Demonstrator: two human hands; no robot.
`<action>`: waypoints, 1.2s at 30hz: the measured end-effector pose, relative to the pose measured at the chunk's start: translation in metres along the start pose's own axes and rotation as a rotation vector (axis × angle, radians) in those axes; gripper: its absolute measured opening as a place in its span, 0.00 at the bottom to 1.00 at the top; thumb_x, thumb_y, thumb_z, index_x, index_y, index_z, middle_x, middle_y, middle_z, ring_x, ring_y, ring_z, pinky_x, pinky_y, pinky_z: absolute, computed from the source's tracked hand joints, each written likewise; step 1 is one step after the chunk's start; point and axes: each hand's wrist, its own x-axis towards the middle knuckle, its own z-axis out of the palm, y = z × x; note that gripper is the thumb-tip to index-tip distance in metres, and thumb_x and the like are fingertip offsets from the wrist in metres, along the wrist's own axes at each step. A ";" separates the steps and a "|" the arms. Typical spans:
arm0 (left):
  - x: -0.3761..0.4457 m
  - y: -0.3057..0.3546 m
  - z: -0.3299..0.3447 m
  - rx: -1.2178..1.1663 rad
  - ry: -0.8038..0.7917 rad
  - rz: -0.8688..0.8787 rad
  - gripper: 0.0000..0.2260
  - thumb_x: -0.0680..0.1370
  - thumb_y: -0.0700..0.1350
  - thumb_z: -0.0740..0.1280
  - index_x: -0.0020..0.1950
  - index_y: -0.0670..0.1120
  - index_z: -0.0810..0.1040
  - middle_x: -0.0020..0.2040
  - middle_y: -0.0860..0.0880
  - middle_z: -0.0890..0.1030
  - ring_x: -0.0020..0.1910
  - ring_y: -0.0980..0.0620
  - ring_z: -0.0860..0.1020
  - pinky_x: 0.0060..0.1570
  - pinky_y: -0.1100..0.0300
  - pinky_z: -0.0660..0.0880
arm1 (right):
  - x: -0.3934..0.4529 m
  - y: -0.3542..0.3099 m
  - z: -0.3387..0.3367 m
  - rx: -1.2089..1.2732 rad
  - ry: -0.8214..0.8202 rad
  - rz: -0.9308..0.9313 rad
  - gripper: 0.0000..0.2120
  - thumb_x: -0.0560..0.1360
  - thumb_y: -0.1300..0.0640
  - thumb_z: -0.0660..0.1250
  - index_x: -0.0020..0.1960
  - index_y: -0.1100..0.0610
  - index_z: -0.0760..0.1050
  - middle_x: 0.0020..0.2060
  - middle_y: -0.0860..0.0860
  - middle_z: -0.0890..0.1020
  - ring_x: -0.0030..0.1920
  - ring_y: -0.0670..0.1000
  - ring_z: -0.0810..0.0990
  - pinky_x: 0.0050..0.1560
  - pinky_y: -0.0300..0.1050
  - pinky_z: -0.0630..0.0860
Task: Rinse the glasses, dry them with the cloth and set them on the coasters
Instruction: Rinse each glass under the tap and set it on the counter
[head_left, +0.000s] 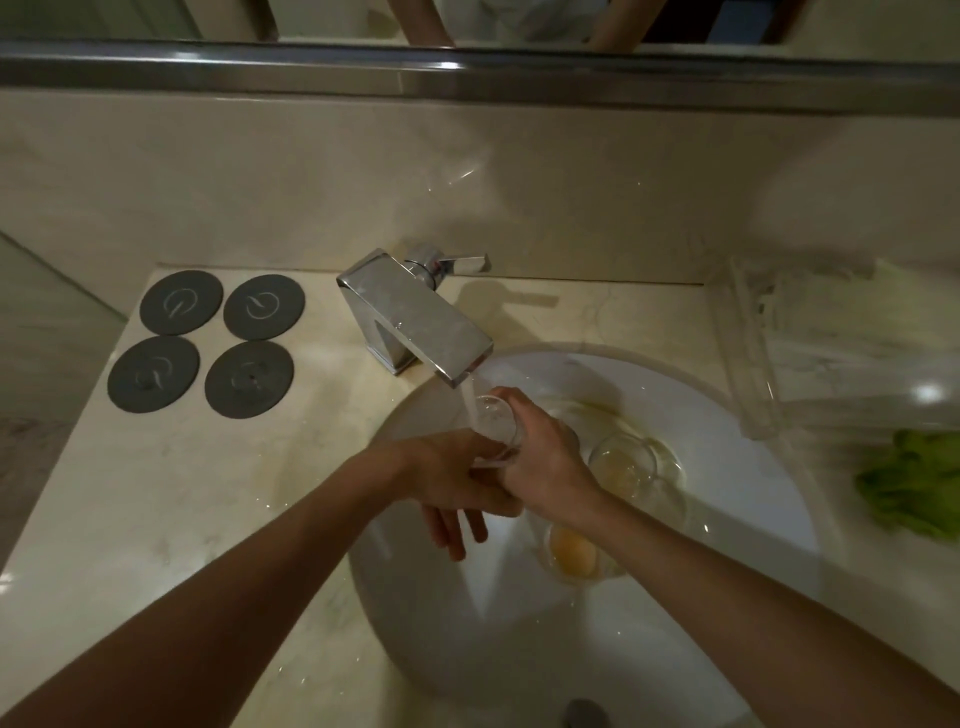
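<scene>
The right hand (540, 457) grips a clear glass (496, 423), fingers wrapped round its side, and tilts its mouth up into the stream of water (470, 397) falling from the chrome tap (415, 319). The left hand (452, 480) lies against the lower part of the same glass with its fingers straight and pointing down into the white sink (769, 499); whether its thumb clasps the glass cannot be told.

Behind the right wrist more glasses lie in the basin: a cluster of clear ones (631, 465) near the drain and, nearer the person, one with an amber patch at its bottom (574, 556), partly hidden by the right forearm.

On the marble counter (208, 488) to the left, four dark round coasters (205, 343) sit in a two-by-two block, well apart from the sink. To the right, a green cloth (914, 488) lies crumpled by the basin's edge, with a clear plastic tray (779, 358) beyond it against the wall.
</scene>
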 end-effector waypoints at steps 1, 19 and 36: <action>-0.001 -0.002 0.003 -0.019 -0.008 0.018 0.20 0.80 0.52 0.67 0.71 0.49 0.68 0.51 0.41 0.85 0.37 0.44 0.85 0.42 0.53 0.83 | 0.001 -0.001 -0.001 0.020 -0.002 0.002 0.27 0.67 0.58 0.79 0.59 0.41 0.71 0.47 0.38 0.79 0.47 0.38 0.79 0.40 0.25 0.71; 0.009 -0.016 0.017 -0.167 0.171 0.179 0.18 0.82 0.47 0.64 0.72 0.52 0.68 0.43 0.45 0.86 0.30 0.47 0.82 0.34 0.56 0.81 | 0.013 0.012 -0.007 -0.262 -0.009 -0.078 0.38 0.64 0.51 0.80 0.68 0.40 0.65 0.62 0.46 0.76 0.64 0.51 0.74 0.60 0.58 0.77; 0.029 -0.019 -0.008 0.376 0.851 0.050 0.13 0.71 0.48 0.60 0.52 0.45 0.75 0.49 0.45 0.81 0.50 0.42 0.82 0.45 0.55 0.78 | 0.005 0.016 0.011 0.053 -0.136 0.040 0.38 0.59 0.45 0.81 0.64 0.42 0.68 0.53 0.41 0.80 0.53 0.44 0.81 0.51 0.43 0.81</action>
